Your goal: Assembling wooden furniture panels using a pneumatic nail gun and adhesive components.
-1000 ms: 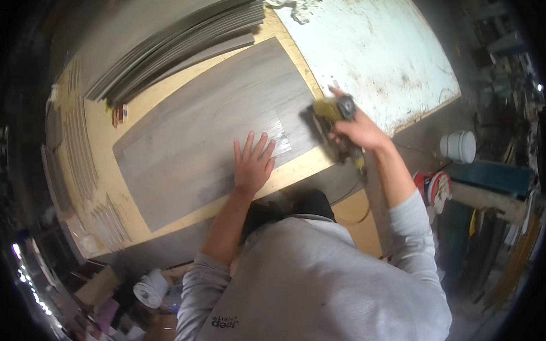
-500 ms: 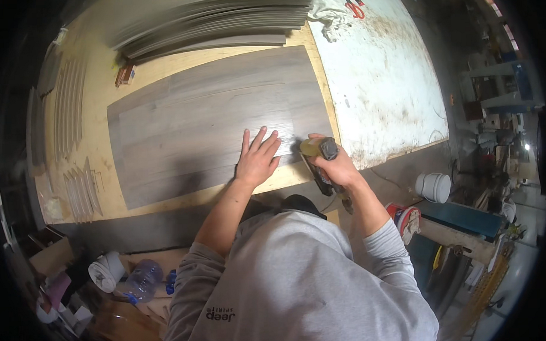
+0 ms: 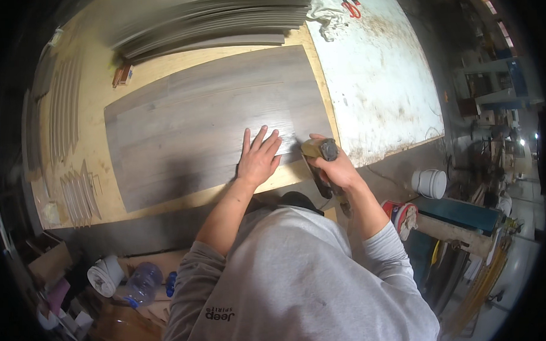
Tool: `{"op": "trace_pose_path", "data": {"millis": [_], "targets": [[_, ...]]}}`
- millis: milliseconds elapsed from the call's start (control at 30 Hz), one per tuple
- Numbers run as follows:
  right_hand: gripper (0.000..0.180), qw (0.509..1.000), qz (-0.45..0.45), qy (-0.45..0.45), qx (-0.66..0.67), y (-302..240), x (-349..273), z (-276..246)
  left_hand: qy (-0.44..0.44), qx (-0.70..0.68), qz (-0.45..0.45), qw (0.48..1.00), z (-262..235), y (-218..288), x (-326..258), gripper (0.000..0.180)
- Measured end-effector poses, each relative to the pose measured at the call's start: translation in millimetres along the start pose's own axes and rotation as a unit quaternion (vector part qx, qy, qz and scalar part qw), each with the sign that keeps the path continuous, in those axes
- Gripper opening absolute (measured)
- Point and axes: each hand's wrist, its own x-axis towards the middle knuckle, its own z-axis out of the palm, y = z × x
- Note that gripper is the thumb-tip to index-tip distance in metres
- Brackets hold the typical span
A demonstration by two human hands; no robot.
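A grey wood-grain panel (image 3: 193,128) lies flat on the pale wooden worktable (image 3: 317,67). My left hand (image 3: 259,159) rests on the panel's near edge, palm down and fingers spread, holding nothing. To its right, my right hand (image 3: 336,165) is wrapped round the grip of a nail gun (image 3: 313,148) with a yellowish body and dark cap. The gun's nose end points at the panel's near right corner. Whether the nose touches the panel is hard to make out, and part of the grip is hidden by my fingers.
Behind the panel is a stack of long grey boards (image 3: 220,25). Thin strips (image 3: 66,108) lie at the left, near a small reddish box (image 3: 122,76). On the stained white board (image 3: 384,76) are a white cloth (image 3: 331,15) and red-handled scissors (image 3: 351,6). A white bucket (image 3: 430,183) stands right.
The view has shifted slightly, so the table and its surroundings sit a little further left. Both hands keep their places, and the nail gun stays in my right hand.
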Motion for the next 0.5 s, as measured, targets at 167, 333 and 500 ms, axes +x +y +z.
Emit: {"op": "trace_pose_path", "data": {"millis": [167,333,500], "targets": [[0.065,1.0,0.008,0.0,0.002,4.4,-7.5,6.4,0.002,-0.008,0.003,1.0,-0.1,1.7,-1.1,0.047],[0.065,1.0,0.007,-0.004,-0.009,2.2,-5.7,9.6,-0.008,0.002,0.002,1.0,0.4,1.7,-1.8,0.048],[0.065,0.999,-0.027,0.001,-0.046,11.6,0.4,10.6,-0.007,0.007,0.006,1.0,0.8,2.5,0.3,0.048]]}}
